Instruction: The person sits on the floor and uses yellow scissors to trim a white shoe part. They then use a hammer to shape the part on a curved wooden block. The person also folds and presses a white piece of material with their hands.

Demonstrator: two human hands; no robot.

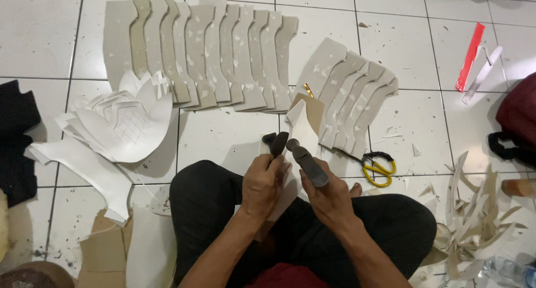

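I sit cross-legged on a white tiled floor. My left hand (263, 179) and my right hand (326, 196) each grip one dark handle of a pair of big shears (306, 160), held above my lap. A pale cut sheet piece (301, 132) with a tan cardboard template (314, 110) stands between the handles, pointing away from me. The blades are hidden behind the sheet.
Two fanned rows of pale cut pieces (212, 53) (357, 98) lie ahead. A heap of white curved pieces (120, 126) lies left. Yellow-handled scissors (378, 169) rest to the right, offcut strips (480, 221) at the right, a red strip (470, 56) far right, a dark bag (516, 126) beside it.
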